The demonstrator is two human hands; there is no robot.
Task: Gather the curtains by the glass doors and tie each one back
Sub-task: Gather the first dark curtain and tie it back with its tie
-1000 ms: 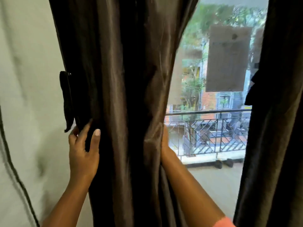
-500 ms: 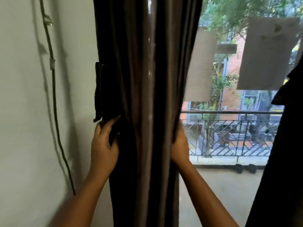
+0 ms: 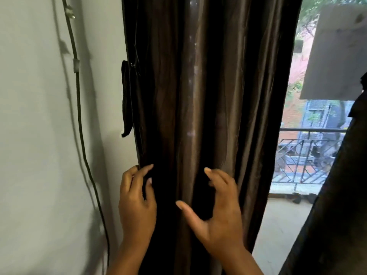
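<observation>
Half a second ago the right hand was tucked behind the curtain's glass-side edge; now it has come round to the front, fingers spread and curved, holding nothing. The gathering looks nearly done. The left hand pinches the wall-side edge at 9 o'clock. The tie-back hangs untouched at 10 o'clock on the wall.
</observation>
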